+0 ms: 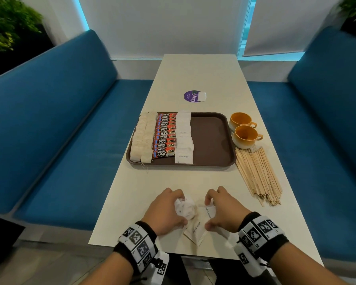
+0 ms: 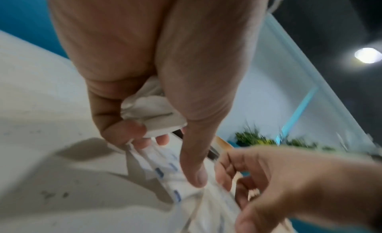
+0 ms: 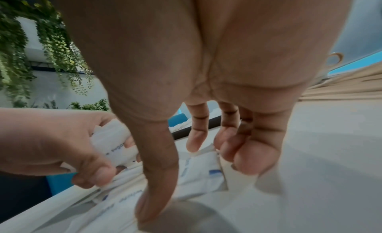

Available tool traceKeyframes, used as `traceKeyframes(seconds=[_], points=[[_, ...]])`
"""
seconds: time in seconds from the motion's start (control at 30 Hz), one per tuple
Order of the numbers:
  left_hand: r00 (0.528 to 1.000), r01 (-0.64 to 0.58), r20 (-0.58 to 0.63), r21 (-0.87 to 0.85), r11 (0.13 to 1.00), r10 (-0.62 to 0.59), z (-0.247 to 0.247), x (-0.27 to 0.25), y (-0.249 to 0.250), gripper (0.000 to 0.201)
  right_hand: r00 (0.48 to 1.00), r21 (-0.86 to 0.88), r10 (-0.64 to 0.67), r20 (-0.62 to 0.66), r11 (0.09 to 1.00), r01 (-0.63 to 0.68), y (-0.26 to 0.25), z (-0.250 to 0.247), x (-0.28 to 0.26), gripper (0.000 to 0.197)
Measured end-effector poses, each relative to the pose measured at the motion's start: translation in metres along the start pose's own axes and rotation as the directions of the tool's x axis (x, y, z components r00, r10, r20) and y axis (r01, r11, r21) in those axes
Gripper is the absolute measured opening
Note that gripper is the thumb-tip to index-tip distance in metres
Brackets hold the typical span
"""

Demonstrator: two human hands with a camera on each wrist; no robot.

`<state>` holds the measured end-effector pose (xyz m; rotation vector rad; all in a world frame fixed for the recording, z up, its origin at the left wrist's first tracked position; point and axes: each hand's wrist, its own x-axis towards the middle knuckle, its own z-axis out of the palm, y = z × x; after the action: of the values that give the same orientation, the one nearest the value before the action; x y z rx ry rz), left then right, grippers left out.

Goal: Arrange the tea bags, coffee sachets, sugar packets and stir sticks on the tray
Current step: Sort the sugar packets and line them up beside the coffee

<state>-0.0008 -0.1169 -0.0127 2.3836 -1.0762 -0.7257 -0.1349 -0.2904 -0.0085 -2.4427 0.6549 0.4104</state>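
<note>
1. A small heap of white sugar packets [image 1: 195, 225] is seen on the near end of the table [image 1: 203, 75], between the two hands and well apart from the tray.
2. A scrunched bunch of packets [image 2: 153, 112] is gripped in the left hand [image 1: 164, 212], with the fingers curled round it and the thumb [image 2: 194, 164] pressed down on the loose ones below.
3. The heap is touched by the right hand [image 1: 224, 210]. Its fingertips [image 3: 254, 158] are bent down onto the packets and its thumb is set on the near side of them. It cannot be told if a packet is truly pinched.
4. A brown tray [image 1: 212, 138] is seen further up the table. Its left half is filled in neat rows.
5. Pale tea bags [image 1: 142, 140] are laid along the left edge, in two rows.
6. Red coffee sachets [image 1: 164, 136] are laid just beside them, one over the next.
7. More sugar packets [image 1: 184, 136] are laid next to the sachets. The right part of the tray is bare.
8. A pile of wooden stir sticks [image 1: 257, 173] is seen on the table, just beside the right edge of the tray.
9. Two orange cups [image 1: 244, 130] are placed behind the sticks, near the tray's far right corner.
10. A round purple sticker [image 1: 192, 96] is seen on the table past the tray.
11. Blue benches [image 1: 56, 124] are seen on both sides of the table.
</note>
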Motion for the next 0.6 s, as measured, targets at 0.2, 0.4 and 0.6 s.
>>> traceKeyframes(seconds=[0.2,0.4,0.6], points=[[0.996,-0.018,-0.087,-0.204,0.979,0.000,-0.014,-0.017,-0.012,0.032,0.999,0.031,-0.026,-0.022,0.999,0.027,0.004,0.001,0.001,0.069],[1.000,-0.027,-0.023,-0.423,0.906,0.019,-0.010,-0.033,0.002,0.019,1.000,0.025,0.015,0.016,1.000,-0.016,0.003,-0.004,0.005,0.061],[1.000,0.020,0.002,-0.641,0.768,-0.025,-0.009,-0.036,-0.001,0.025,1.000,0.060,0.001,-0.018,0.998,0.000,0.006,-0.006,0.004,0.040]])
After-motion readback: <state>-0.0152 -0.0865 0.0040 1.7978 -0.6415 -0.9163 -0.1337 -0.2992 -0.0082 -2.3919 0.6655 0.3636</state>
